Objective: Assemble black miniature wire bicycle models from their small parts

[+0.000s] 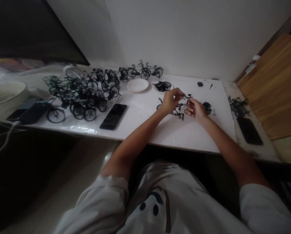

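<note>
My left hand [171, 99] pinches one end of a small dark model-bicycle part [186, 96] above the white board. Close beside it, my right hand [195, 110] has its fingers closed at the other side of the same part. The part's exact shape is too small to make out. Below and between my hands lies a partly covered black model bicycle [178, 113] with loose pieces around it. A clump of black parts [207, 107] sits just right of my right hand. Behind my left hand, dark parts with wheels [163, 85] rest on a white dish.
Many finished-looking black model bicycles [84, 97] crowd the left of the table. A white plate [138, 85], a phone [113, 116] and a small T-shaped tool [214, 112] lie on the board. Another dark phone [249, 130] is at right, near a wooden panel [277, 87]. A monitor [33, 29] overhangs the left.
</note>
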The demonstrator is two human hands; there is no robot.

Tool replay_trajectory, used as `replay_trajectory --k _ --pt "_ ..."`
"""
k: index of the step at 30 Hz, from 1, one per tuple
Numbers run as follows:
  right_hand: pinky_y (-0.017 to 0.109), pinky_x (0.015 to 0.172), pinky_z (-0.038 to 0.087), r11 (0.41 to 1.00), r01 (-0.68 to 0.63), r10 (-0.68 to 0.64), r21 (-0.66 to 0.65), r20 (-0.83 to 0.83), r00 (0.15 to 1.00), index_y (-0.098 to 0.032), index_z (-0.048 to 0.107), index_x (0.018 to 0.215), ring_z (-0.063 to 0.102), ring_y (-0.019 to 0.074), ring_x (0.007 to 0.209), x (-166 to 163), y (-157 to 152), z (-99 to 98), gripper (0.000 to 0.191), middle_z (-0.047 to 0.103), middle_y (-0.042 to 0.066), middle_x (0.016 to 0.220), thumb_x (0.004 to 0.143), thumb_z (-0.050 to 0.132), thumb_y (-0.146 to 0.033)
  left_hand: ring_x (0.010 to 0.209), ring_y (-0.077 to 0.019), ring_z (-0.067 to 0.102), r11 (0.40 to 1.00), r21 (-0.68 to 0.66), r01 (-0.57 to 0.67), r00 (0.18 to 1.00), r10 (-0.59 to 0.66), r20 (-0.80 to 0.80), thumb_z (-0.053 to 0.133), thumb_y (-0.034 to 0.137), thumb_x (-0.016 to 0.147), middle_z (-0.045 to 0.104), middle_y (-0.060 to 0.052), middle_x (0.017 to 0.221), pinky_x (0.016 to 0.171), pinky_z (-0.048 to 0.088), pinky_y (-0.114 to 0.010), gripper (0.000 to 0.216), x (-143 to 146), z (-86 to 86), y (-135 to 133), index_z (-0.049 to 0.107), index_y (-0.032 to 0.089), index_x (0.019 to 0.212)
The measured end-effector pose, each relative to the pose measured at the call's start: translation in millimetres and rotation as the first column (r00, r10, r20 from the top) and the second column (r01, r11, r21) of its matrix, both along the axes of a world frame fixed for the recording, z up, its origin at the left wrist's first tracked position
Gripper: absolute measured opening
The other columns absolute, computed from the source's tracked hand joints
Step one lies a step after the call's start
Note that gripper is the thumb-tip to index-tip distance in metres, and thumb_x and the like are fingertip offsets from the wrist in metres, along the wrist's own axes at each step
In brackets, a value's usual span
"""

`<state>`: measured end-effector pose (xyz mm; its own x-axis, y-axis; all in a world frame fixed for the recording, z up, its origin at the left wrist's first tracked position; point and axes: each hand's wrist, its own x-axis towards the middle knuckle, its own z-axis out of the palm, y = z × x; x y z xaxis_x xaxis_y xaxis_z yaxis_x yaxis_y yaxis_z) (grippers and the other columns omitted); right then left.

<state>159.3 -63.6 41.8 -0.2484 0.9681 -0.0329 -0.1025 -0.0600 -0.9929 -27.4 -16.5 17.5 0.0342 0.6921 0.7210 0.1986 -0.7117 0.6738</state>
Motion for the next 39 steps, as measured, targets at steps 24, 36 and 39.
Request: replay_trajectory --k 24,36,39 --pt "0.025 0.037 0.024 0.975 -0.081 0.07 0.205 0.063 0.996 -0.021 0.069 0.09 0.03 0.0089 0.032 3.1 -10.2 7.1 0.06 0.041 -0.011 0.041 0.094 0.07 -0.081 0.083 -0.0189 0.081 0.999 -0.015 0.053 0.994 -0.051 0.1 0.079 0.016 0.09 0.083 -0.005 0.084 0.076 0.059 -0.03 0.017 -2.5 3.6 -7.3 0.071 0.019 0.075" --pt "0.029 0.059 0.035 0.791 -0.037 -0.28 0.611 0.415 0.866 -0.026 0.057 0.084 0.049 0.0153 0.058 7.6 -12.0 10.2 0.055 0.054 -0.002 0.064 0.103 0.055 -0.077 0.08 -0.0172 0.077 0.999 0.009 -0.033 0.999 0.033 0.042 0.076 0.017 0.093 0.085 -0.005 0.092 0.08 0.058 -0.032 0.011 4.7 19.9 -24.6 0.078 0.021 0.084" --pt "0.031 0.066 0.037 0.672 -0.166 -0.46 0.722 0.583 0.67 -0.025 0.067 0.096 0.06 0.0196 0.067 13.3 -13.0 11.3 0.045 0.07 0.005 0.077 0.111 0.045 -0.061 0.082 -0.018 0.078 1.0 -0.017 -0.021 0.998 0.022 0.054 0.078 0.019 0.092 0.085 -0.005 0.092 0.082 0.06 -0.033 0.013 3.4 18.1 -22.4 0.075 0.021 0.08"
